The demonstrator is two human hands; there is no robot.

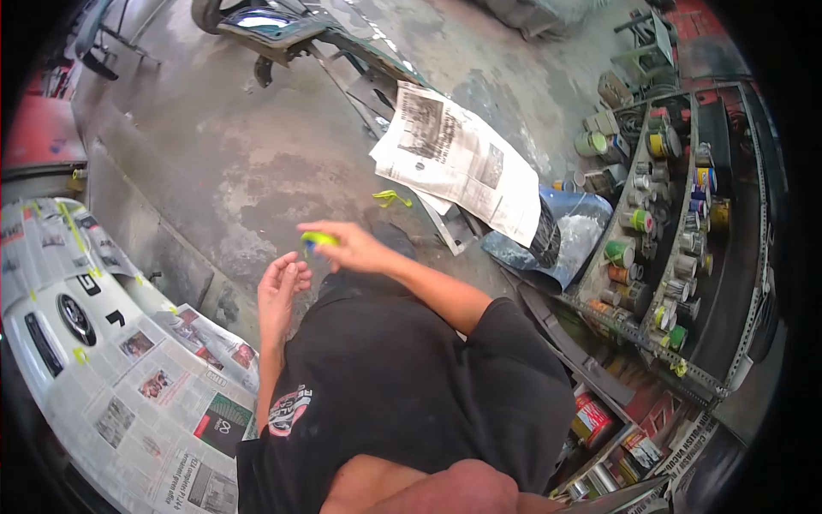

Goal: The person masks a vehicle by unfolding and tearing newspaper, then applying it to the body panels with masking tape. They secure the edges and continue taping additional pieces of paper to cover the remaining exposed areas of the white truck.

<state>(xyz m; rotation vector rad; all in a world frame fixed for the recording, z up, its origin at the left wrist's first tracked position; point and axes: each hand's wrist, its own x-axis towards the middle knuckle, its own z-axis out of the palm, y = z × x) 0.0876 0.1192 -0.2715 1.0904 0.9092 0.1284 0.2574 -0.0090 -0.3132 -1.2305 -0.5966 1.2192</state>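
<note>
My right hand [347, 248] is wrapped round a roll of yellow-green masking tape [320, 238], held in front of my body. Just to its left, my left hand [284, 281] is raised with its fingers curled in. Whether a bit of tape sits between those fingertips is too small to make out. Left of me is a white car panel [30, 321] with an oval emblem [75, 319] and dark letters. Newspaper sheets [128, 390] cover much of it, with pieces of yellow-green tape [81, 355] stuck on.
Ahead, a newspaper sheet [462, 163] lies over a metal stand. Crumpled yellow-green tape [392, 199] is near it. On my right, a metal rack [728, 377] holds several paint cans [620, 252]. A blue curved panel [591, 218] leans by the rack. Vehicle parts [265, 26] stand farther off.
</note>
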